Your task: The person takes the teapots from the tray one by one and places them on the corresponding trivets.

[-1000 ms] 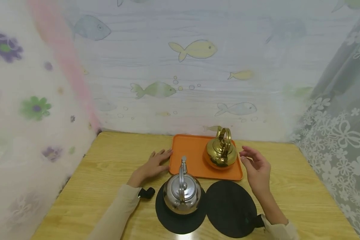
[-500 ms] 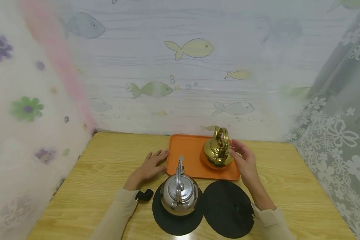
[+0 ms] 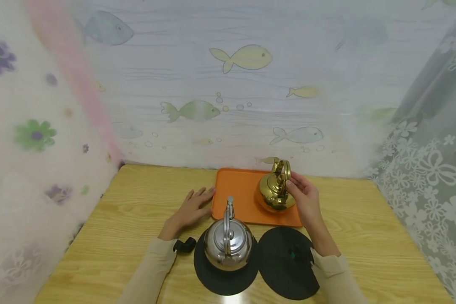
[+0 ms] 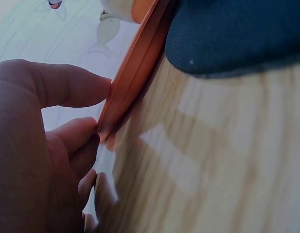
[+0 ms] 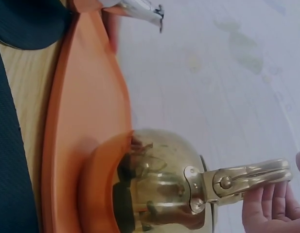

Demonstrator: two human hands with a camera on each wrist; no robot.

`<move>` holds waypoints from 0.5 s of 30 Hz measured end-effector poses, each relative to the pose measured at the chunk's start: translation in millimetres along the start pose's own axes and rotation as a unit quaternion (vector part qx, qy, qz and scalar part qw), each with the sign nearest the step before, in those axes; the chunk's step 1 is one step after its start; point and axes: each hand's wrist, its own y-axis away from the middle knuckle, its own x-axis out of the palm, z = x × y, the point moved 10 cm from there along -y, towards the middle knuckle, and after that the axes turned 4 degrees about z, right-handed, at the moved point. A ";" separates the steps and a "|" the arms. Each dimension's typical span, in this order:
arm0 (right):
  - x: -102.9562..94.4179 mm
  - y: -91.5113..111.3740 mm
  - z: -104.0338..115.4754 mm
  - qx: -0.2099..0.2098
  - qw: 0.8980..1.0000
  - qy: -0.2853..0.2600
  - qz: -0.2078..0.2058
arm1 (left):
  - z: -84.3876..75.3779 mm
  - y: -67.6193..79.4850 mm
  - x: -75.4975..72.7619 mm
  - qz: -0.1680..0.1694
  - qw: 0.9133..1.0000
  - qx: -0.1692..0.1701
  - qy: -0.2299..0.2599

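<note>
The golden kettle is polished metal, mirror-smooth; the silver kettle is shiny metal too. The orange tray looks like smooth plastic with a soft sheen — the black mats are matt, faintly textured. The table shows glossy wood grain; the sleeves are matt cloth.

We find the gold kettle partly hidden by the right hand; both sleeves are cropped nearside.
</note>
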 end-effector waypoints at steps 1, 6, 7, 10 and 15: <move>0.3 -1.8 -0.3 0.000 1.000 0.000 -0.002 | 0.1 0.2 -0.5 -0.001 1.000 0.000 0.001; 1.6 -8.4 -1.9 -0.002 1.000 -0.001 -0.003 | -0.3 2.0 -1.7 -0.001 1.000 -0.003 0.000; 1.4 -8.8 -1.6 -0.005 1.000 0.000 -0.001 | -0.5 2.0 -1.6 -0.001 1.000 -0.003 -0.001; -0.3 -9.4 -0.2 -0.013 1.000 0.006 0.001 | -1.3 0.9 -1.2 0.001 1.000 -0.005 0.001; -0.2 -8.9 3.0 -0.028 0.999 0.025 0.004 | 0.7 0.5 0.6 0.002 1.000 -0.006 -0.002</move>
